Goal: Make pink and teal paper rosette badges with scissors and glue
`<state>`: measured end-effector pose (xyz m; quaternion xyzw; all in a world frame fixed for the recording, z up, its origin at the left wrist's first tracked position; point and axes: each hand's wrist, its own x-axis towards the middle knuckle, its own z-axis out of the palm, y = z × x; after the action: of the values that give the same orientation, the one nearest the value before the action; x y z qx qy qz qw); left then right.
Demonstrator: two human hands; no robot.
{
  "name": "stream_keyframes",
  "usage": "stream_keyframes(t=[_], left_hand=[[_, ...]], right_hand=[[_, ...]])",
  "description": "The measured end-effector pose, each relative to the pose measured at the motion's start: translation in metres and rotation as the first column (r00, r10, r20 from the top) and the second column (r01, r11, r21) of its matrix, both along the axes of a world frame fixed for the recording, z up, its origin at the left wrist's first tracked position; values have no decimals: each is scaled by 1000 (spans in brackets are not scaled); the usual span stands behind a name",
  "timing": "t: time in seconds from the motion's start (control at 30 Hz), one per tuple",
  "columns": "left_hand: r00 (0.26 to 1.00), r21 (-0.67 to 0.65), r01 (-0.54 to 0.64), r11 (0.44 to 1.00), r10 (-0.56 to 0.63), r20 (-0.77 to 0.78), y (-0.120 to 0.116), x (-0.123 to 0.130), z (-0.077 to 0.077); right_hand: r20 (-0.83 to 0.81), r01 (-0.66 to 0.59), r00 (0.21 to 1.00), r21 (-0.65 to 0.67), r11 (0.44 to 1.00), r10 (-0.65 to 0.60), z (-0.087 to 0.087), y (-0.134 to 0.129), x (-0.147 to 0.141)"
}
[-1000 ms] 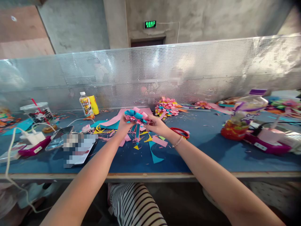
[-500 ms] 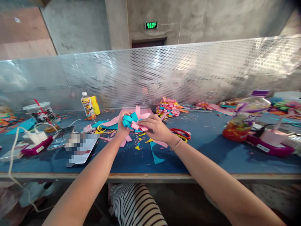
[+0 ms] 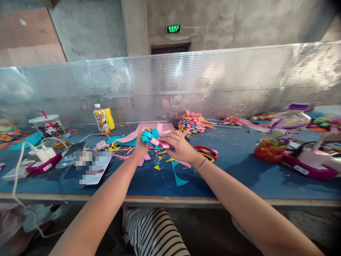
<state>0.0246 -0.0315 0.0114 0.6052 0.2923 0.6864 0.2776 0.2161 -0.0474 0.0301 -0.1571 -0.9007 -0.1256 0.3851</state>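
Observation:
A looped paper flower (image 3: 150,136) in blue and pink strips is held above the blue table. My left hand (image 3: 140,144) closes round its left side, with the fingers partly hidden behind it. On the right, my right hand (image 3: 179,145) pinches a pink strip (image 3: 163,144) of the flower between thumb and fingers. Beneath and around the hands lie pink sheets (image 3: 141,125), pink offcuts, yellow scraps (image 3: 157,167) and a curved blue paper piece (image 3: 179,176).
Behind stands a layered paper flower pile (image 3: 192,122) before a perforated metal screen (image 3: 149,85). Scissors with red handles (image 3: 210,151) lie right. A large bottle (image 3: 279,135) and a power strip (image 3: 309,165) sit farther right; phones (image 3: 98,170), a juice bottle (image 3: 100,119) and a cup (image 3: 48,128) stand left.
The view has shifted slightly, moving everything a little to the right. The flower is tilted a bit differently and its upright pink strip leans more to the right; both hands keep hold.

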Motion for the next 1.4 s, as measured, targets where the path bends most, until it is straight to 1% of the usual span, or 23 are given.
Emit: stream_keyframes(t=[0.1,0.2,0.27,0.33,0.37,0.4,0.47,0.5,0.57,0.6,0.7,0.8,0.87,0.93,1.0,1.07,1.13,1.2,1.27,1.3,1.33,1.37,1.4], left_hand=[[1000,34,15,999,-15,4,-2,1,0],[1000,83,-16,996,18,-20,-2,1,2],[997,137,-63,989,69,-41,-2,1,4],[993,139,-104,985,112,-47,-1,1,6],[992,117,-109,987,116,-48,0,1,7],[993,91,-107,990,111,-42,0,0,8],[996,57,-89,994,90,-28,1,-1,9],[996,55,-81,995,83,-21,2,-2,9],[998,52,-59,997,59,-7,1,-2,9],[1000,43,-29,999,29,-3,0,-2,9],[995,-20,101,995,-101,-11,-5,0,9],[980,-157,187,970,-195,-36,-10,2,10],[977,-244,203,948,-214,-19,-10,2,9],[980,-279,199,939,-194,46,-8,1,8],[977,-292,204,934,-176,121,-6,0,8],[966,-307,243,920,-201,163,-7,0,9],[951,-317,302,899,-260,167,-9,0,12],[938,-324,344,881,-308,158,-11,-1,14],[937,-348,349,870,-319,142,-11,-3,15],[944,-367,331,870,-306,125,-9,-5,14],[958,-387,287,876,-273,92,-6,-7,12],[976,-401,213,891,-216,38,-2,-9,9],[990,-404,106,909,-136,-47,2,-12,5]], right_hand=[[-5,-9,1000,-36,999,9,1,0,-1],[-43,-60,997,-83,995,57,1,1,-3],[-148,-112,985,-136,984,92,0,2,-5],[-307,-165,948,-241,957,86,0,5,-7],[-393,-200,917,-315,928,64,0,6,-8],[-474,-244,880,-391,887,33,0,8,-8],[-603,-353,797,-513,782,-35,0,13,-7],[-651,-410,756,-551,727,-67,1,15,-6],[-718,-501,683,-596,628,-135,1,20,-5],[-738,-537,652,-610,583,-171,1,23,-4],[-776,-629,580,-620,470,-248,1,27,-2],[-798,-706,546,-602,374,-254,0,27,-3],[-799,-730,546,-601,324,-251,-1,26,-3],[-781,-732,568,-624,273,-261,-1,24,-3],[-760,-737,590,-645,202,-273,-1,22,-3],[-757,-755,596,-642,133,-268,0,20,-2],[-750,-758,608,-646,90,-261,0,20,-1],[-727,-741,627,-668,74,-280,1,21,0],[-717,-742,616,-667,67,-326,2,23,3],[-728,-760,588,-647,67,-353,3,25,5],[-747,-788,546,-612,70,-380,5,27,7],[-772,-822,492,-564,77,-403,6,29,10],[-796,-854,437,-513,83,-420,8,30,14]])
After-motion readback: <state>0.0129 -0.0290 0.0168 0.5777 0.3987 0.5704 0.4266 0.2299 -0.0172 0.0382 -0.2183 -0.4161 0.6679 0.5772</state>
